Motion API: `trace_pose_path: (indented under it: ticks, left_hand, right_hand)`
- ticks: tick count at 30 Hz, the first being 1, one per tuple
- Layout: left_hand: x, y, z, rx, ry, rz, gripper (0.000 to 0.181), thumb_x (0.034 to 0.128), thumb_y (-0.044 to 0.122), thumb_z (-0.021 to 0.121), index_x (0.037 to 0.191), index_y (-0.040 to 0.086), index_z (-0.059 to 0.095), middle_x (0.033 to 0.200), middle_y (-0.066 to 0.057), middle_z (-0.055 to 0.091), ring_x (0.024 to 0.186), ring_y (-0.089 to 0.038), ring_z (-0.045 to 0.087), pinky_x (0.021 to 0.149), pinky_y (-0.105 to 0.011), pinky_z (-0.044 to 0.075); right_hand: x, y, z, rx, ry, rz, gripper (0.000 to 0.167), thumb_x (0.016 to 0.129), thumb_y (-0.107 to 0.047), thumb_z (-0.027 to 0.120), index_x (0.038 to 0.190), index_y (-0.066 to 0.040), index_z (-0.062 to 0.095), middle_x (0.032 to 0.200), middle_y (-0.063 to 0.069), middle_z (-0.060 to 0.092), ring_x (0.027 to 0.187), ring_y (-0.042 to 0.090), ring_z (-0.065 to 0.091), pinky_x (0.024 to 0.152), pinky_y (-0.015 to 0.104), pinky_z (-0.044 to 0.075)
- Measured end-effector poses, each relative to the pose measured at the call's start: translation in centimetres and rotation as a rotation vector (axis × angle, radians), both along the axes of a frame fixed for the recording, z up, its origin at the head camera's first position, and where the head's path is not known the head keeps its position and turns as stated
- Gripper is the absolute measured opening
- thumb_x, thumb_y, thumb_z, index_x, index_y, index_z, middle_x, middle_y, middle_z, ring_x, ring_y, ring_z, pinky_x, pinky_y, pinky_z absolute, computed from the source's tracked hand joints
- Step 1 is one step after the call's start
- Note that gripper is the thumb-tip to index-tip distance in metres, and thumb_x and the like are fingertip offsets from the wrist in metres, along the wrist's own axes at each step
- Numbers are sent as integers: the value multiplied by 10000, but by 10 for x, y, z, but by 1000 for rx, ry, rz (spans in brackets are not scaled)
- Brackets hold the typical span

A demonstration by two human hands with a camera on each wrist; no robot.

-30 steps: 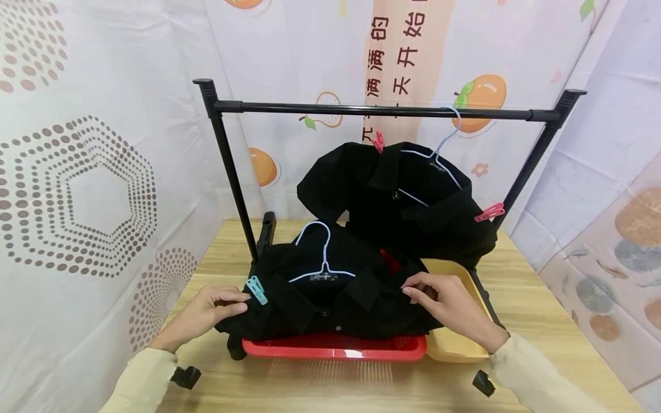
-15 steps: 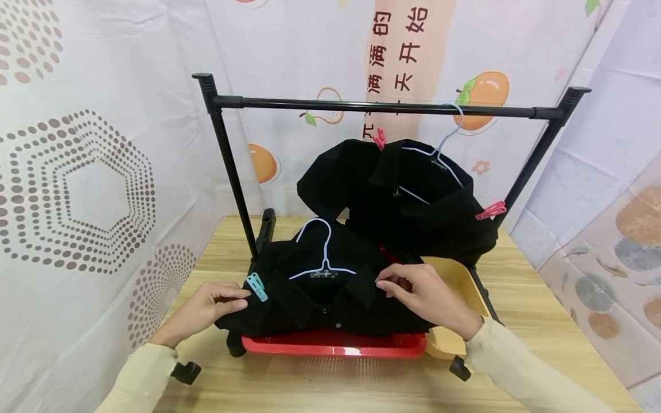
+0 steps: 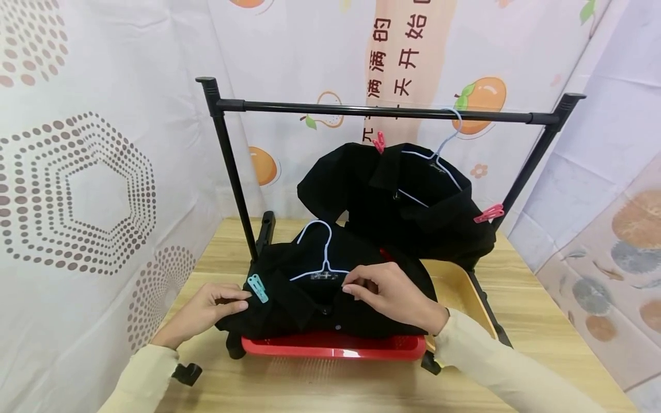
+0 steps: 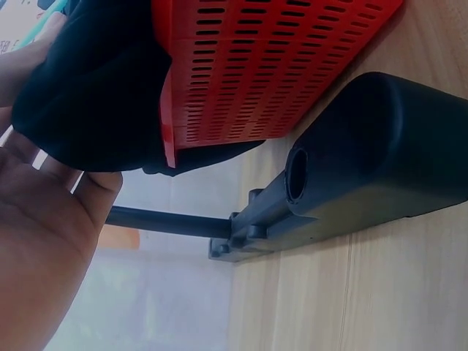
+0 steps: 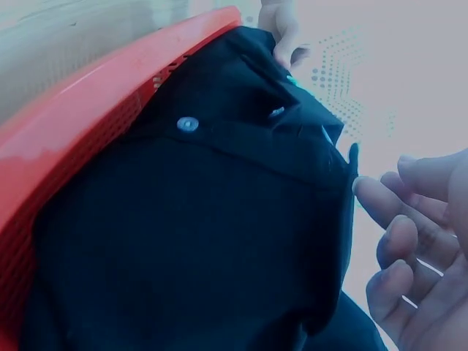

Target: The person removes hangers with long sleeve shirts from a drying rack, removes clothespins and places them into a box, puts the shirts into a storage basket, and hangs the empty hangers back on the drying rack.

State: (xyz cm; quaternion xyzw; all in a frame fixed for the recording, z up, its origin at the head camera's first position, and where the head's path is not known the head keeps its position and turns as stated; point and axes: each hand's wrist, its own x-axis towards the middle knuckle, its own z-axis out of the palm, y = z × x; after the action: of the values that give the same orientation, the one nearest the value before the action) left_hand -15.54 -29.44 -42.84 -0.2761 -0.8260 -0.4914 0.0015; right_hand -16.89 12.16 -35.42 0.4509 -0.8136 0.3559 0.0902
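A black shirt (image 3: 361,312) with a pale blue clothes hanger (image 3: 327,252) in its neck lies over a red basket (image 3: 333,349). At its left shoulder edge my left hand (image 3: 206,310) pinches the cloth, beside a teal clothespin (image 3: 257,288) clipped there. In the left wrist view, fingers of the left hand (image 4: 44,227) lie under the cloth. My right hand (image 3: 392,289) is at the collar, by the hanger's right arm. The right wrist view has the right hand (image 5: 417,248) with thumb and index finger apart, the index fingertip at the collar's edge.
A black rack (image 3: 382,110) stands over the basket. From its bar hangs a second black shirt (image 3: 372,206) on a blue hanger (image 3: 439,155), with pink clothespins (image 3: 489,213) on both shoulders. A yellow basket (image 3: 454,287) stands at the right, partly behind my right arm.
My right hand has moved left from the shirt's right shoulder, across the collar, to beside the hanger. The left hand stays at the left shoulder.
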Motion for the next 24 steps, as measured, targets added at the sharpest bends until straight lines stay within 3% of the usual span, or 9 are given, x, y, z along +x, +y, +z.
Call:
trace_pose_path:
  ticks: [14,24]
  left_hand:
    - [1,-3,2,1,17,-6,199,960,33,707,1137,61,794,751,60,588,707,-83,516,603,-285,462]
    - [2,-2,-1,2,12,-4,200,963,42,707,1141,68,793,769,54,605,726,-94,527,619,-285,468]
  right_hand:
    - [-5,-32,2,-17,13,51,46,980,-167,731,1022,-154,746,777,-133,649,608,-9,512,558,194,457]
    - [-7,-54,-2,-33,-49,72,63,1002,-183,703,1039,-147,739,771,-125,654,617,-18,546,570,202,475]
